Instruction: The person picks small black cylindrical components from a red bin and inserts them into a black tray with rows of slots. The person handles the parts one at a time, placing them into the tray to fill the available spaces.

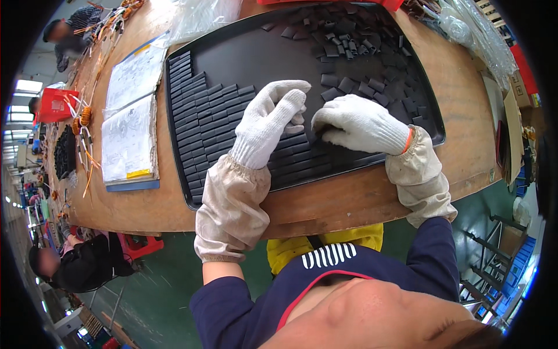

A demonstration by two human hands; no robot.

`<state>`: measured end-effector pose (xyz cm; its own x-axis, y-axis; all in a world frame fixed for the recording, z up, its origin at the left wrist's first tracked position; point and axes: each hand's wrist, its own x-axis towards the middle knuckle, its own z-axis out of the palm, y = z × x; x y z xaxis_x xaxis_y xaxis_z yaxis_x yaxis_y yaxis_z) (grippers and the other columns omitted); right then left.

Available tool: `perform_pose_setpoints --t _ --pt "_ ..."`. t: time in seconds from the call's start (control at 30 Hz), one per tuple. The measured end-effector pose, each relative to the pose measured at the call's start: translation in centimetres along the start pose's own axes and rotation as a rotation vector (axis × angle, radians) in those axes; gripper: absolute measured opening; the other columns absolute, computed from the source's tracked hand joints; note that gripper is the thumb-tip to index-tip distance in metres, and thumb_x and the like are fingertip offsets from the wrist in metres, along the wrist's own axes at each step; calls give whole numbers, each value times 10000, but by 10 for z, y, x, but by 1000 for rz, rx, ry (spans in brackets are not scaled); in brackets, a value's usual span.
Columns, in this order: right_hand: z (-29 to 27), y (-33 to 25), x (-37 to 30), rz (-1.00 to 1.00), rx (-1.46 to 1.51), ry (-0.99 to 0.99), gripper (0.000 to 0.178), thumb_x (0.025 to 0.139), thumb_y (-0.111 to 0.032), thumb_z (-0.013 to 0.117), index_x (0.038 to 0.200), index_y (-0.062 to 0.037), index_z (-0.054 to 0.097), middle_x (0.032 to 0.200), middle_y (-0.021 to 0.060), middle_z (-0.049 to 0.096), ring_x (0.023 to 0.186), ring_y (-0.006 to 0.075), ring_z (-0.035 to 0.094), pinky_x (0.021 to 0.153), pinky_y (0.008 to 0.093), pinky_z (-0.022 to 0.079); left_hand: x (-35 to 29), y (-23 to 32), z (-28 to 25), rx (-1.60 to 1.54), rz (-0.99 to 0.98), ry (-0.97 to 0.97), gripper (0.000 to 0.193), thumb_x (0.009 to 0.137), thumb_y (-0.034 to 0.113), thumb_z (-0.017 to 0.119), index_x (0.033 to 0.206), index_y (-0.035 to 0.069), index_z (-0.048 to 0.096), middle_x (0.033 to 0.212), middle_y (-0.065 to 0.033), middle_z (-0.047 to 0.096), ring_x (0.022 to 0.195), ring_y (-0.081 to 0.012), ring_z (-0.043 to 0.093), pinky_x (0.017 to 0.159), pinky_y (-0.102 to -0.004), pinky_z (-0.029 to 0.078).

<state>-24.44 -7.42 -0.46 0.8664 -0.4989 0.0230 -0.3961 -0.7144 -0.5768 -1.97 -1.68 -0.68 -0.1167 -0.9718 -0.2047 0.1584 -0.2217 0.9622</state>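
Black tray (pixel 244 55) below, both hands (pixel 261 125) (pixel 363 123) curl half-closed, hiding some pieces (pixel 293 156); any grip is unclear.

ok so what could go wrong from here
The white-gloved left hand is close to neat rows of short black tubular pieces, so a brush might knock some askew. The white-gloved right hand could scatter the loose black tubular pieces near it. The left beige fabric sleeve might nudge the rectangular black tray, whose near rim it crosses.

Windows (pixel 28 85) glare at my far left; a soft sheen greys my black tray (pixel 250 49). Fisheye distortion bows my wooden surface (pixel 465 125), and the corners go black.
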Motion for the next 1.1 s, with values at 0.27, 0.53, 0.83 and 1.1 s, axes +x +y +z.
perform_pose_setpoints --t 0.27,0.53,0.83,1.1 --pt "-3 -2 -5 -28 -3 -89 202 878 -109 698 1075 -67 699 1015 137 710 968 345 695 851 435 565 -4 7 1 -171 -47 -11 450 1089 403 554 1348 43 629 1027 -14 627 901 -97 599 833 -252 552" --pt "1 -12 12 -156 -82 652 297 827 -103 786 1116 -123 716 1057 87 705 983 333 685 861 420 555 9 -9 -5 -607 -84 -31 661 1085 521 488 1432 -42 487 1226 -137 558 1037 -194 598 934 -349 557" --pt "21 -10 11 -120 -193 611 487 718 -138 853 1182 -160 705 1263 94 657 1185 350 629 1001 453 513 9 -17 -8 -587 -65 -333 698 1091 569 426 1536 31 412 1384 -98 545 1221 -189 570 1029 -368 518" --pt "15 -19 11 -159 -177 637 561 625 -116 897 1161 -156 738 1223 86 667 1133 322 653 957 425 551 7 -15 -6 -566 -62 -370 655 1106 527 423 1559 55 391 1474 -81 496 1307 -183 517 1084 -385 476"
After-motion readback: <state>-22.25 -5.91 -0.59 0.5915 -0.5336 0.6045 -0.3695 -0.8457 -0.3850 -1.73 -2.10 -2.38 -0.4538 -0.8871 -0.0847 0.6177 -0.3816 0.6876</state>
